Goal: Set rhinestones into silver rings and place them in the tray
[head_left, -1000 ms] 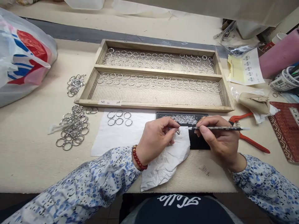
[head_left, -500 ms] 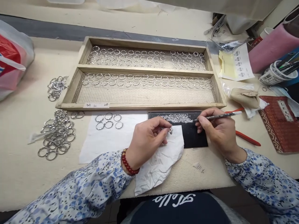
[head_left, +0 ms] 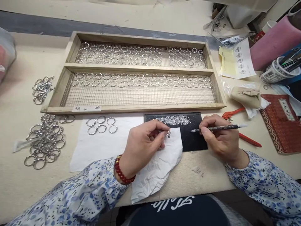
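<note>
My left hand (head_left: 145, 141) is closed in a pinch on a small silver ring (head_left: 168, 134), mostly hidden behind the fingers. A crumpled white tissue (head_left: 157, 171) hangs under that hand, partly against its fingers. My right hand (head_left: 222, 138) grips a dark patterned picker pen (head_left: 218, 128), its pale pointed tip over a black tray (head_left: 194, 142). Tiny shiny rhinestones (head_left: 174, 120) lie spread along the tray's far side, apart from the tip. Several silver rings (head_left: 101, 128) sit in two rows on a white sheet (head_left: 81, 153) to the left.
A wooden mesh frame (head_left: 138, 68) holding rows of rings stands behind. Loose rings (head_left: 44, 141) are heaped at left. Red-handled pliers (head_left: 250, 140), a red booklet (head_left: 278, 125) and a white pen cup (head_left: 278, 70) lie to the right.
The picker pen's tip has drawn back from the rhinestones toward me, onto the bare part of the black tray. My left hand keeps its pinch; the view has shifted slightly.
</note>
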Demonstrator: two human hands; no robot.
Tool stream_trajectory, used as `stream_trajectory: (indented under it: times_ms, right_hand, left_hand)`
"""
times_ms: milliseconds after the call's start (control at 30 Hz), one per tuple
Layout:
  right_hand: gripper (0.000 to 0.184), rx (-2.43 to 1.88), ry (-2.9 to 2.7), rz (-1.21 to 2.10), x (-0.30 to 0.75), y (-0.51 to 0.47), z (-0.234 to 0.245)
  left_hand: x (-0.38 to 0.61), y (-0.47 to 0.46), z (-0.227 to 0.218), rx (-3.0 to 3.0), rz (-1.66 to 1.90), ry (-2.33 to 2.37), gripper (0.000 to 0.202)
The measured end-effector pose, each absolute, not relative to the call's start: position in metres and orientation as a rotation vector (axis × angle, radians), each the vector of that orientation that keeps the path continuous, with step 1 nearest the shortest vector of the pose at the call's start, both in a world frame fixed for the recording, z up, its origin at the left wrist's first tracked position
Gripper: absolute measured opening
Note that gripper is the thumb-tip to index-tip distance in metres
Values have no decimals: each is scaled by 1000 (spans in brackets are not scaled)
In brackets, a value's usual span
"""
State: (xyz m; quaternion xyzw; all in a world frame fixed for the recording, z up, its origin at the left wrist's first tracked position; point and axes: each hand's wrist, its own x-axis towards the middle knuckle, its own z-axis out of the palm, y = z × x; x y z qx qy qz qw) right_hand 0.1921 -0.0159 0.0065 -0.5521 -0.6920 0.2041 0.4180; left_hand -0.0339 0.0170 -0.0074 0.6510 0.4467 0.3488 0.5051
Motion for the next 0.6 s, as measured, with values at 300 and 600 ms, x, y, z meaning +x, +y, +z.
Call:
stream_trajectory:
  times_ms: [300,600]
  right_hand:
    - [11,-1390,-1754,506,194,-17,5]
    - [11,-1397,-1748,489,190,-17,6]
  left_hand:
    - [-35,16,-8,1589,859,1068,9]
    - [-35,16,-8,1605,855,1067,9]
